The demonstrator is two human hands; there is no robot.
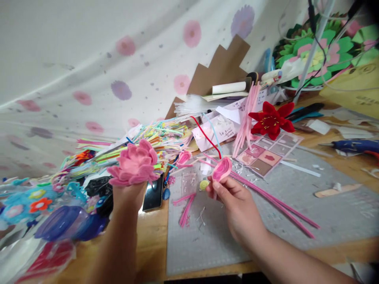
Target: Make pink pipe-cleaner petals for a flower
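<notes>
My left hand [128, 194] is raised at the left and holds up a full pink pipe-cleaner flower [134, 163]; the bloom hides my fingers. My right hand [237, 201] pinches a single pink petal [222, 169] by its short stem, between thumb and fingers, above the grey cutting mat [204, 252]. A similar pink petal [184, 157] lies behind, near the mat's far edge. Long pink pipe cleaners [278, 201] stretch across the mat past my right hand. Short pink pieces [186, 211] and a small yellow disc [203, 185] lie to its left.
A heap of coloured pipe cleaners [166, 134] fills the back left, with a phone [153, 193] near it. A red flower [272, 120], an eyeshadow-like palette [268, 156] and a blue glue gun [355, 146] sit at the right. A wooden stick [337, 191] rests on the mat.
</notes>
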